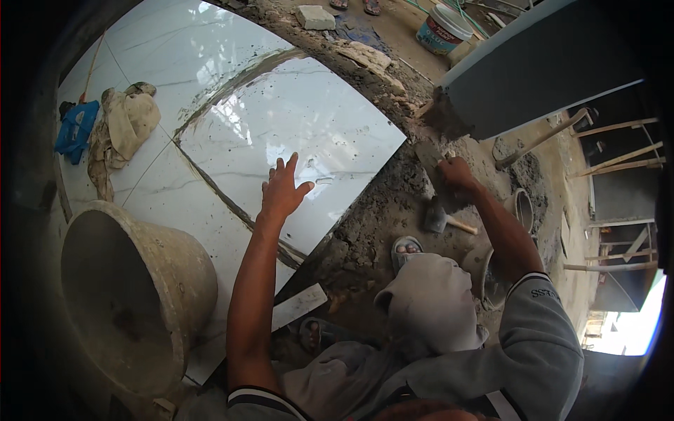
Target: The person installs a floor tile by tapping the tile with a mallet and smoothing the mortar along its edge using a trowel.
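My left hand has its fingers spread over a large glossy white marbled tile, on or just above its surface; I cannot tell which. Grey mortar smears line the joints around this tile. Off its right corner, my right hand is closed around a trowel, whose mortar-coated blade points toward the tile edge; the handle is mostly hidden in the fist. On the dirt below that hand lies a mallet with a dark head and wooden handle.
A big mortar-stained tub stands at left on the tiles. Beyond it are a dirty cloth and a blue bag. Small buckets and a hoe are at right. A paint pail and a block lie far back.
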Motion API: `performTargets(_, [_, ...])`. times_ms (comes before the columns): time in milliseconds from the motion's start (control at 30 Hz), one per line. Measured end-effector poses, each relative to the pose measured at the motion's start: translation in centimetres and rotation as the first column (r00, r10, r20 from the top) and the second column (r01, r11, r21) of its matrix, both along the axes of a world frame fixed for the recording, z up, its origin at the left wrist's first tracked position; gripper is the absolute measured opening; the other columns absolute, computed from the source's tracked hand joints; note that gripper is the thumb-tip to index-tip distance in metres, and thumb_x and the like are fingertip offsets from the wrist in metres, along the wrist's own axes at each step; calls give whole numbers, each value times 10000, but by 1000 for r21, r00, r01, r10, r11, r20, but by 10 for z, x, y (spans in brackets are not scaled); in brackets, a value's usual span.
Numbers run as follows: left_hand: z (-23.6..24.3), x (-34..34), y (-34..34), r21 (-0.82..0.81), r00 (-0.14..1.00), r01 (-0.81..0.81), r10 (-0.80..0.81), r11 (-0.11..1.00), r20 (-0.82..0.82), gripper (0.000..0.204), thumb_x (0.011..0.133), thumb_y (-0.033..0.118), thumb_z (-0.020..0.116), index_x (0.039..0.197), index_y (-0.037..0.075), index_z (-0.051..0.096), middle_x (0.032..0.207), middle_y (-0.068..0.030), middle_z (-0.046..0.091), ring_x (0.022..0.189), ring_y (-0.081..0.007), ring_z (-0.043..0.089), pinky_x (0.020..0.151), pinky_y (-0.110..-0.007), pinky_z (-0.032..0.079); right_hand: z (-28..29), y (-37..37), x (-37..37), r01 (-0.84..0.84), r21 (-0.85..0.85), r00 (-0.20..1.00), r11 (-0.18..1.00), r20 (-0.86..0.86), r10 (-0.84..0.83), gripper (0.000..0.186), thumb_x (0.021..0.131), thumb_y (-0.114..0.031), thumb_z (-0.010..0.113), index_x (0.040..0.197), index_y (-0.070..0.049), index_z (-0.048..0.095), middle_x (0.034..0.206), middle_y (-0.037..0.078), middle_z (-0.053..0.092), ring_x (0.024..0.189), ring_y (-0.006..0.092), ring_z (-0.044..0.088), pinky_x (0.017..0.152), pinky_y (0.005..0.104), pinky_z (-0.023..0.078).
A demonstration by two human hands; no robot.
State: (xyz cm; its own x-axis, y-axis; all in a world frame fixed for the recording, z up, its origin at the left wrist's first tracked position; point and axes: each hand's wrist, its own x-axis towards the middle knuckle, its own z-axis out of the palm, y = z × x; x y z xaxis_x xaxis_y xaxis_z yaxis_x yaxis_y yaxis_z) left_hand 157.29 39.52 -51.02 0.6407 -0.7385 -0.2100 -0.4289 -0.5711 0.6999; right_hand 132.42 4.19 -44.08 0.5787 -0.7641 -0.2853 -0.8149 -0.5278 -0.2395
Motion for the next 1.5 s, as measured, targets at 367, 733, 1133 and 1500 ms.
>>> performTargets(367, [-16,0,5,46,999,-27,28,999,-17,806,779,397,653,1437,171,245,1449,-258,242,1321,-442,269,998,-623,267,7,54,13,41,354,992,934,97,-80,375,867,-305,524,718,31,599,570,98,550,427,191,502,411,353,409])
performTargets(733, [-13,-1,3,23,1000,-22,22,999,14,753,804,342,653,1425,163,267,1442,-253,248,1306,-469,272,996,-656,248,33,90,6,41,382,999,923,-17,-38,386,857,-315,528,859,61,617,679,149,618,585,266,596,599,384,470])
performTargets(1133, [-25,33,55,48,954,-242,229,969,193,714,824,311,629,1426,160,274,1462,-244,221,1320,-457,251,1028,-611,228,-35,-62,-18,-193,43,957,980,229,178,395,831,-306,547,1065,11,570,984,233,619,944,369,597,810,409,457])
performTargets(1500, [-25,33,119,423,913,-404,386,811,131,957,651,316,760,1427,83,249,1463,-299,159,1334,-475,208,1070,-475,261,-74,-102,-56,-262,195,927,945,323,190,386,862,-330,566,1061,0,594,886,192,642,798,299,630,733,374,484])
